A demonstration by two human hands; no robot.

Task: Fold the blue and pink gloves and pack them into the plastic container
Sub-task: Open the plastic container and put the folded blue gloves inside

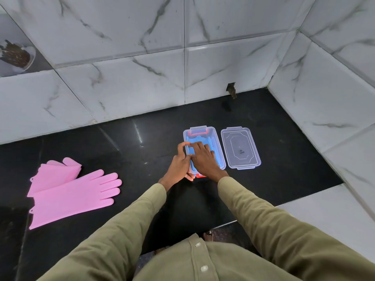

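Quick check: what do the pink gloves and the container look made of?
Pink gloves: likely silicone or rubber, matte and smooth, one with bristle nubs along a folded edge. Container: clear, glossy hard plastic; the blue gloves show through its wall.

Glossy black desk (pixel 121 138) reflects overhead light. White grey-veined tile walls (pixel 121 27) enclose back and right. Small hole (pixel 231 89) at back wall base.

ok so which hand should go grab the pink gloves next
Left. The pink gloves lie on the counter on the left hand's side, away from the container. The right hand would have to cross over the left arm, and can keep pressing the blue gloves.
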